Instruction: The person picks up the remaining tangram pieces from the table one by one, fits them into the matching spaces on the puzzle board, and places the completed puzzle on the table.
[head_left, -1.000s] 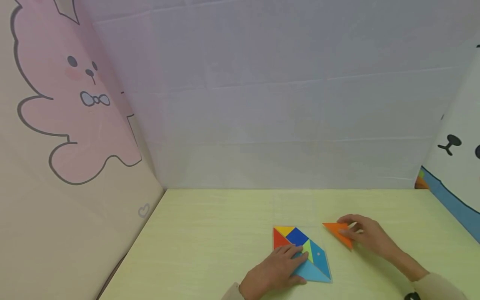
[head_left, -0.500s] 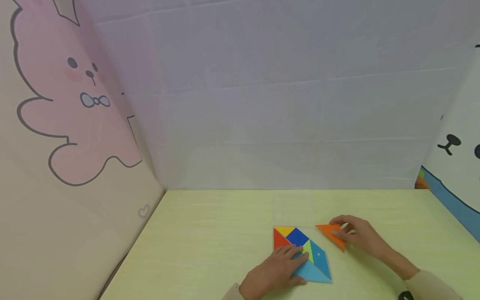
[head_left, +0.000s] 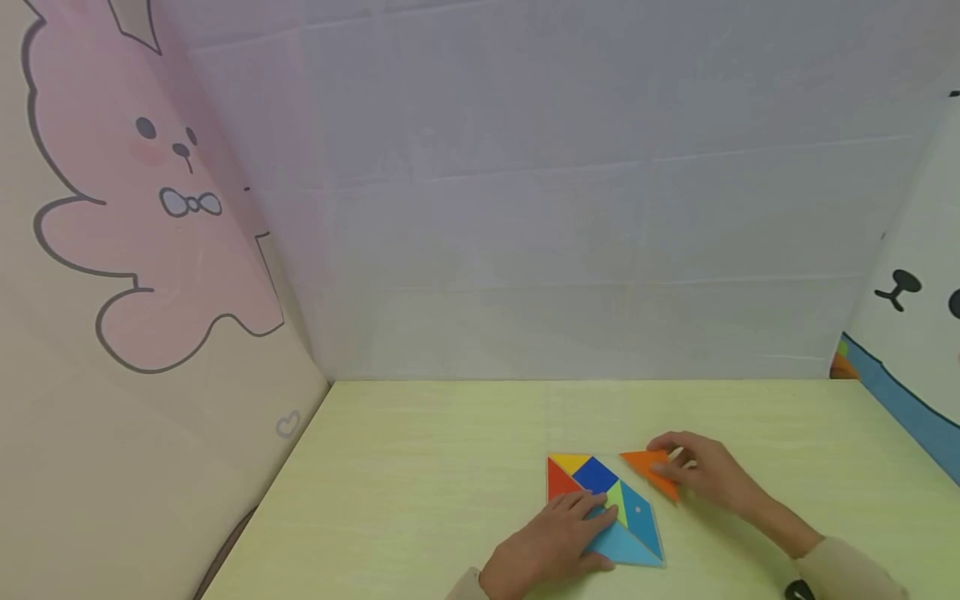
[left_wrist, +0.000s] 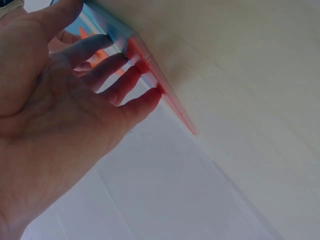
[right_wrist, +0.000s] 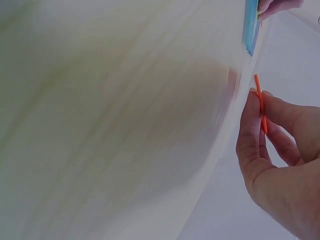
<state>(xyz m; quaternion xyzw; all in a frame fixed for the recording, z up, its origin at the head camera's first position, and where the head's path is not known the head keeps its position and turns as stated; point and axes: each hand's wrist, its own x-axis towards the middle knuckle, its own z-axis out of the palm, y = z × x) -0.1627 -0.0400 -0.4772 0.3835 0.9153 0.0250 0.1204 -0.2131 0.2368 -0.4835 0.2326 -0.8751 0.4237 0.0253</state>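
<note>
My right hand (head_left: 712, 475) pinches an orange triangular tangram piece (head_left: 643, 464) between thumb and fingers; in the right wrist view the orange piece (right_wrist: 264, 122) is seen edge-on, above the table. To its left lies a tangram puzzle: a yellow triangle (head_left: 567, 462), a red triangle (head_left: 558, 479), a dark blue square (head_left: 595, 475), a light green triangle (head_left: 615, 502), a blue parallelogram (head_left: 642, 518) with a white dot, and a light blue piece (head_left: 626, 548). My left hand (head_left: 543, 542) rests over the puzzle with fingers spread, hiding its lower left. A narrow gap separates the orange piece from the puzzle.
A pale yellow-green table (head_left: 420, 483) spreads around the puzzle. White sheeting (head_left: 480, 208) stands behind it, with a pink rabbit print (head_left: 142, 200) on the left side. Another printed sheet (head_left: 922, 208) borders the right.
My right hand has moved left with the orange triangle, bringing it closer to the puzzle's upper right side. The left hand has stayed in place on the puzzle.
</note>
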